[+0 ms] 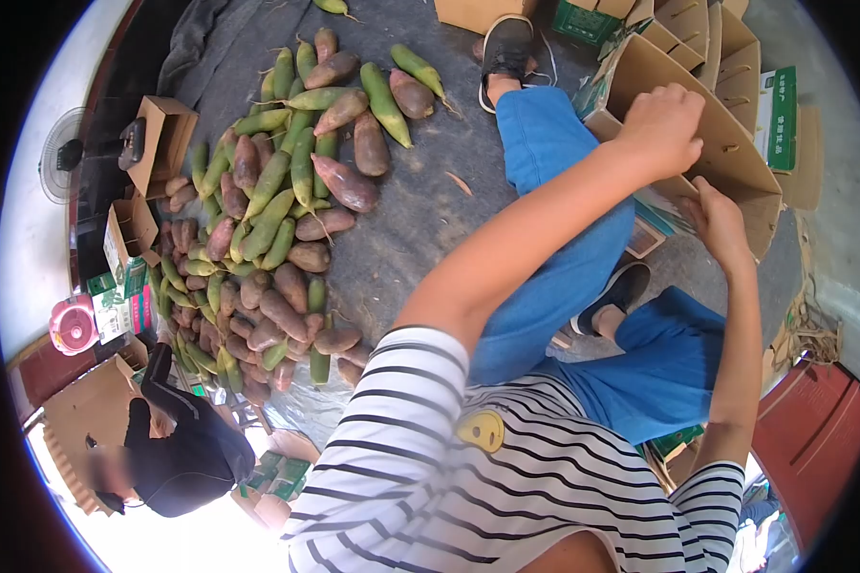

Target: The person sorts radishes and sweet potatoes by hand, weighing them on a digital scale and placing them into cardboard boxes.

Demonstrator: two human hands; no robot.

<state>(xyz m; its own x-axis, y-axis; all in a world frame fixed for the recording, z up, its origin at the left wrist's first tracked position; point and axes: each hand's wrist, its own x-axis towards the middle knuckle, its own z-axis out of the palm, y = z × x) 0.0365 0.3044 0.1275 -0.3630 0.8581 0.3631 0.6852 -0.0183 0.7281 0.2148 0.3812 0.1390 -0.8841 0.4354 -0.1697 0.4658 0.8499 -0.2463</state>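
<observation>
A tall, open cardboard box (726, 148) stands in front of me at the upper right, its inner wall showing several small holes. My left hand (657, 134) is closed over the box's opening, its fingers curled; whatever may be in them is hidden. Lower down, my right hand (721, 224) grips the near edge of the same box, thumb along the rim. Beside my legs, a large heap of long green radishes (275, 181) and reddish-brown root vegetables (282, 315) covers the dark ground sheet (430, 220). Neither hand touches the heap.
Another person (191, 449) in dark clothes bends at the heap's lower left edge. More cardboard boxes (167, 143) line the left side, near a fan (62, 153) and a pink round object (73, 325). A green-and-white carton (779, 119) stands behind my box.
</observation>
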